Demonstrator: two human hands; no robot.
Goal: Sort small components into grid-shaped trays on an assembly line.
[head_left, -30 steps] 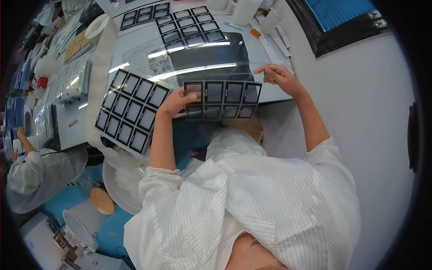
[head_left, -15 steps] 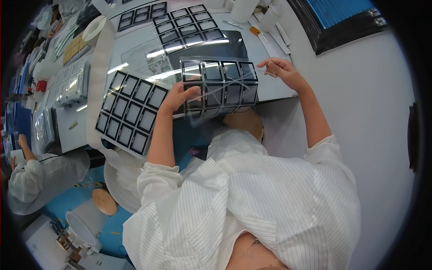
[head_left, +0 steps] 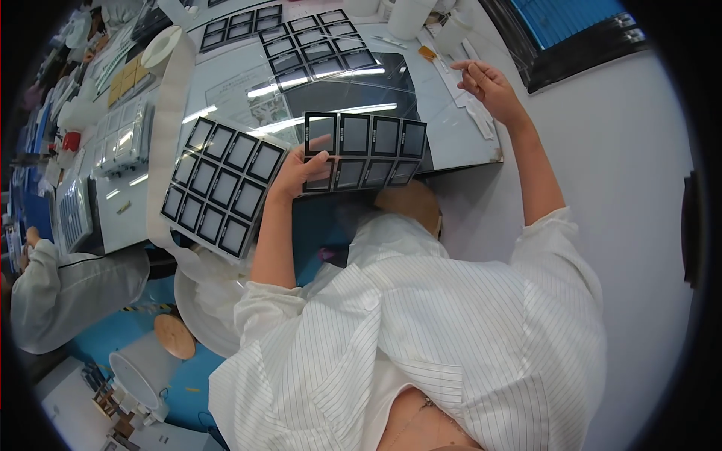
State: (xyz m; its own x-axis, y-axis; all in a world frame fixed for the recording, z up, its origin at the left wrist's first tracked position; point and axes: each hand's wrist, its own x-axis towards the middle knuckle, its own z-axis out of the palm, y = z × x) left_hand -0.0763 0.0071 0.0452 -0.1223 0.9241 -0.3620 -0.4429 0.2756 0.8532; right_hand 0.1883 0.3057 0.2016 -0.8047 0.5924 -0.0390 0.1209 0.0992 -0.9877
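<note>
My left hand (head_left: 292, 174) grips the left edge of a clear sheet printed with black-bordered grey rectangles (head_left: 386, 137), thumb on top and fingers showing through from behind. The sheet is held tilted above the table's front edge. My right hand (head_left: 487, 89) is raised beyond the table's right side, apart from the sheet. Its fingers are bent and closed together; whatever is in them, if anything, is too hard to make out. Left of my left hand lies a similar panel of black-framed squares (head_left: 222, 184), overhanging the table's front edge.
More framed sheets (head_left: 312, 45) lie at the back of the table, near a dark glossy mat (head_left: 361, 94). A white tape roll (head_left: 160, 49) and white bottles (head_left: 453, 31) stand further back. A crumpled clear strip (head_left: 479, 120) lies at the right edge. At far left, another person works.
My right hand has moved up and away from the sheet. The loose, shiny film over the sheet is gone from it, and the sheet now looks flatter and clearer.
</note>
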